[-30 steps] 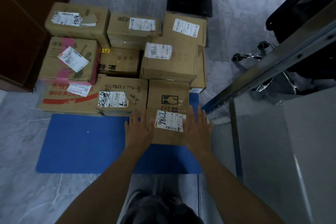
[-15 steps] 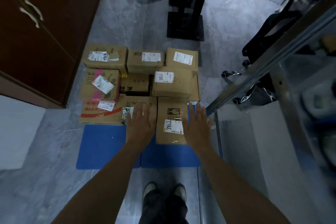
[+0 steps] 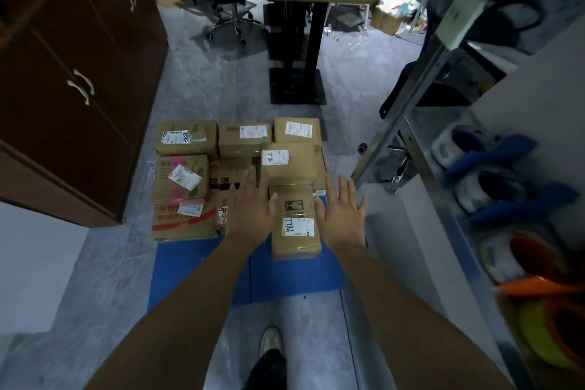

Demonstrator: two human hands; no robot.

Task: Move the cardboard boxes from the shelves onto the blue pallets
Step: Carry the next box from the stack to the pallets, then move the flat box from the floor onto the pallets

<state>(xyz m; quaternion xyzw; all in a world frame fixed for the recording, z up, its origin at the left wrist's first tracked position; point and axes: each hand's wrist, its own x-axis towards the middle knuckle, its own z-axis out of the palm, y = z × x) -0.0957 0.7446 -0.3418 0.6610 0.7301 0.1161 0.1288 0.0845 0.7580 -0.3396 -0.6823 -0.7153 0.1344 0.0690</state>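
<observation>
"7786" on front box label [image 3: 297, 227]

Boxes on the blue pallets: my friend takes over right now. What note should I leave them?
Hands: left hand and right hand are both open, fingers straight, holding nothing, either side of the front box.
Things: several boxes sit packed on the blue pallets, some stacked.
Done: the front box is down on the pallet.
Left: the front strip of pallet is bare. The shelf at right shows no cardboard boxes here, so check the shelves out of view.
</observation>
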